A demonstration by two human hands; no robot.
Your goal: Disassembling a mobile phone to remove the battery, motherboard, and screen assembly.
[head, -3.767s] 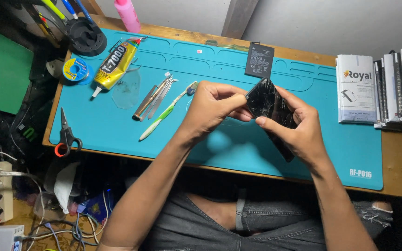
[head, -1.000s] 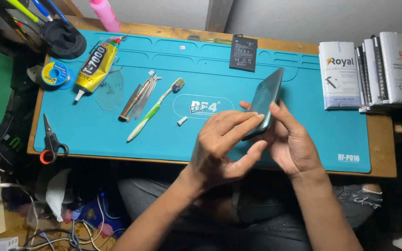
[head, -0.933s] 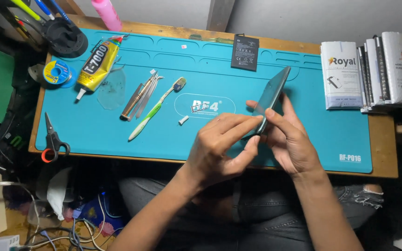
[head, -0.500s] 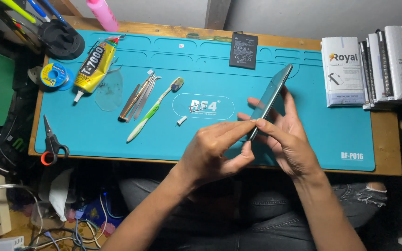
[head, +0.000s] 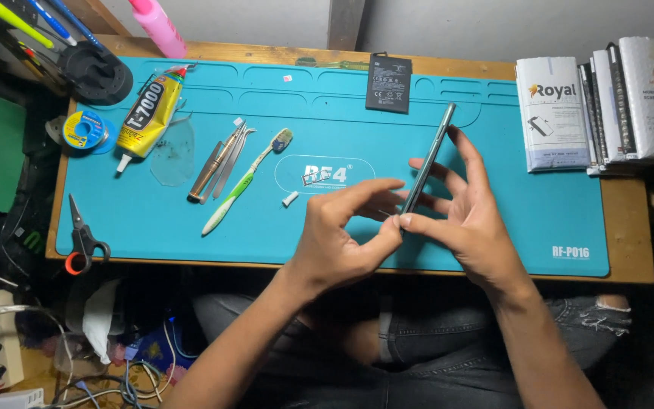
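Teal rubbery mat (head: 493,227) — both hands pinch slim phone (head: 427,163) (edge-on).

Over the teal mat (head: 493,227), the right hand (head: 472,227) cradles a slim phone (head: 427,160) edge-up while the left hand (head: 336,244) pinches its near end, with a toothbrush (head: 245,182), tweezers (head: 217,160) and glue tube (head: 147,110) lying left, a battery (head: 388,83) beyond.
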